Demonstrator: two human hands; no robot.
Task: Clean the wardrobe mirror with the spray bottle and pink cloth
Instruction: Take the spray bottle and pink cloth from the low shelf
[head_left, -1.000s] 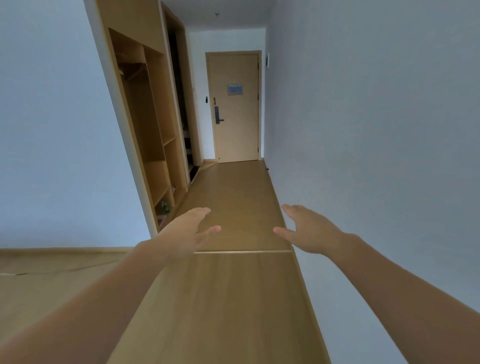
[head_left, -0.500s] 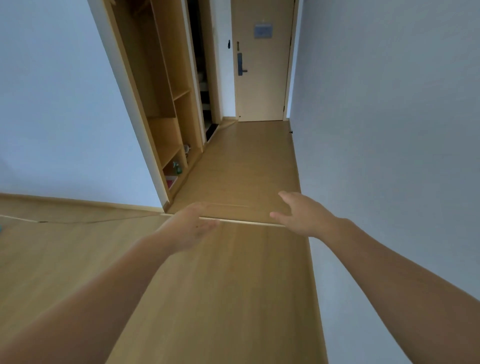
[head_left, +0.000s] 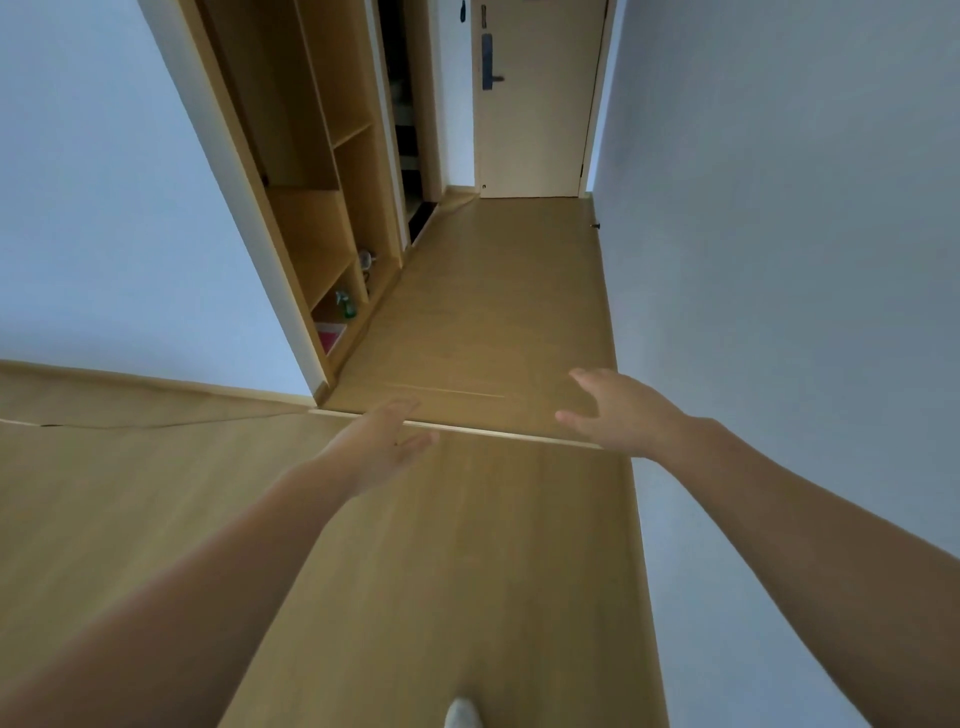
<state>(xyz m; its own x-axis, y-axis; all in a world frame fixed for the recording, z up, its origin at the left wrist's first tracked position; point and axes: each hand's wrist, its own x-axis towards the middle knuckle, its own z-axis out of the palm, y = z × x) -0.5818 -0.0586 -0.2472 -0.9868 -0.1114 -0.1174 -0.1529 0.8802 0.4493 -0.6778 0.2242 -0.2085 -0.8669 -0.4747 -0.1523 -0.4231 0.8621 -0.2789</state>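
Wood floor (head_left: 467, 571) up a narrow corridor to a closed door (head_left: 535, 130). Open-shelved wardrobe (head_left: 311, 156) along the left side; no mirror to be made out from this angle. Plain wall (head_left: 779, 208) close on the right.

Both arms stretched forward and low over the threshold strip (head_left: 493, 432). Empty left hand (head_left: 379, 441) wide, fingers straight, nothing held. Empty right hand (head_left: 618, 415) wide too, fingers spread, near the wall. Probably held free and ready for a pickup, or just out for balance mid-walk; cannot tell which.

Upright bottle (head_left: 345, 305) in the wardrobe's bottom compartment, well apart from both hands. Pink cloth (head_left: 329, 338) just beside it, nearer the camera, same low shelf; whether folded flat or in a tray is too small to tell. Likely parked there to be close to the job.

Judged step: approach to the wardrobe, nothing picked up yet, task barely begun. Next move probably needs a step closer, a low bend and one hand per item.

Pale shoe (head_left: 462, 714) tip at the bottom edge.
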